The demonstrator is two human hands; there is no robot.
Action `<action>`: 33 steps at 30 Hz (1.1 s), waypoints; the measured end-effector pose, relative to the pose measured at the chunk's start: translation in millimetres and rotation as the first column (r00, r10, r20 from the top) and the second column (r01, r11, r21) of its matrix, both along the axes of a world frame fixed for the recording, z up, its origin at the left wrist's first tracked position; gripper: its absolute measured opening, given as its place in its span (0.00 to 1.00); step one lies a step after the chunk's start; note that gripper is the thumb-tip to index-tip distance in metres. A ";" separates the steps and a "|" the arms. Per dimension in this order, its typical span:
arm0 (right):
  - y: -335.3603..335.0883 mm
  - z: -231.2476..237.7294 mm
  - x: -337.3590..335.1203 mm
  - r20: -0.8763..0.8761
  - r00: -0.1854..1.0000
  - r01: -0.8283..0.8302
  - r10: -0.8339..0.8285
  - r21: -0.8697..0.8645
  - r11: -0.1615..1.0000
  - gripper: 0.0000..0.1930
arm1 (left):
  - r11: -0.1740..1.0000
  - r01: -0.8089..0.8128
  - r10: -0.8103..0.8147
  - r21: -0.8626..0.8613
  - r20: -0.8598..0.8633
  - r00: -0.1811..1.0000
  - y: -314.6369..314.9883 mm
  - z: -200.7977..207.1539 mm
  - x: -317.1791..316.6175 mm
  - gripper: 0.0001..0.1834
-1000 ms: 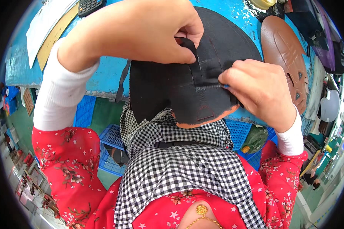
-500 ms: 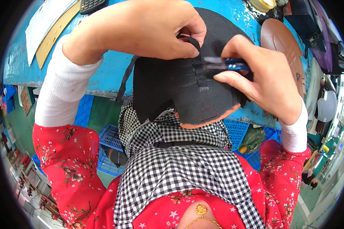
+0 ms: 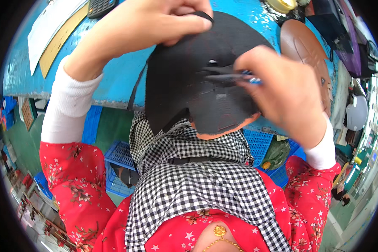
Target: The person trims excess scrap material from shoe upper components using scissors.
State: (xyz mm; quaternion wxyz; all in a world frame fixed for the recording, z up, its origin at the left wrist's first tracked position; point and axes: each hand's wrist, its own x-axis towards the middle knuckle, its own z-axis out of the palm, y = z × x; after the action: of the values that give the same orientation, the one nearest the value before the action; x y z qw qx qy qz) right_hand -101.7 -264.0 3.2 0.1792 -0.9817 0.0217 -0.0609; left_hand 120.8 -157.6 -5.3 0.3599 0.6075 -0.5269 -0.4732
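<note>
1. Partly cut off at the top edge, left hand (image 3: 155,21) pinches a black strap (image 3: 201,16) at the upper rim of the black fabric piece (image 3: 185,84).
2. Fabric piece lies over the blue table (image 3: 117,75) edge, its orange underside showing at the bottom.
3. Right hand (image 3: 281,92) is closed around small blue-handled snips (image 3: 233,77); blades blurred, hard to make out.
4. Blue crates (image 3: 117,168) below; contents unclear.
</note>
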 end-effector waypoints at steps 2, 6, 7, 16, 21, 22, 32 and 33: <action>30.0 -7.9 2.1 0.069 0.997 -0.036 0.047 -0.162 0.986 0.15 | 0.995 -0.094 0.094 -0.019 -0.023 0.995 -2.1 1.6 3.8 0.07; 80.0 -16.5 5.0 -0.009 0.998 0.048 -0.066 -0.588 0.807 0.16 | 0.955 -0.282 0.293 -0.097 0.133 0.947 2.7 9.3 16.5 0.10; 82.8 -23.2 7.5 -0.030 0.996 0.049 -0.088 -0.635 0.771 0.15 | 0.939 -0.325 0.336 -0.111 0.105 0.936 2.1 6.0 19.0 0.11; -4.6 -10.9 -13.7 -0.161 0.814 0.470 -0.558 0.747 0.470 0.11 | 0.919 -0.363 0.378 -0.154 0.079 0.922 13.6 13.7 11.4 0.13; -39.4 -29.0 -102.7 0.076 0.504 0.217 -0.860 0.953 0.212 0.16 | 0.991 -0.076 0.084 -0.111 0.069 0.994 -1.9 7.6 11.2 0.07; -46.5 -33.4 -117.3 0.084 0.501 0.217 -0.861 0.951 0.218 0.16 | 0.997 -0.049 0.051 -0.062 0.036 0.998 -4.4 9.5 9.4 0.06; -94.3 -4.9 -215.6 0.139 0.307 0.217 -0.942 0.953 0.212 0.14 | 0.911 0.406 -0.380 -0.074 0.235 0.895 -17.1 4.1 -10.8 0.06; -86.1 0.6 -198.7 0.159 0.235 0.274 -0.959 0.936 0.222 0.14 | 0.916 0.396 -0.372 -0.061 0.233 0.898 -18.3 4.9 -15.6 0.06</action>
State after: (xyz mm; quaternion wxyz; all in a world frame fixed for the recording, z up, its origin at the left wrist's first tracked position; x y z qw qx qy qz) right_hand -300.4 -350.1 3.8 0.5101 -0.5436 0.4211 -0.5168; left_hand 105.2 -175.9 -0.4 0.2317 0.5193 -0.6968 -0.4371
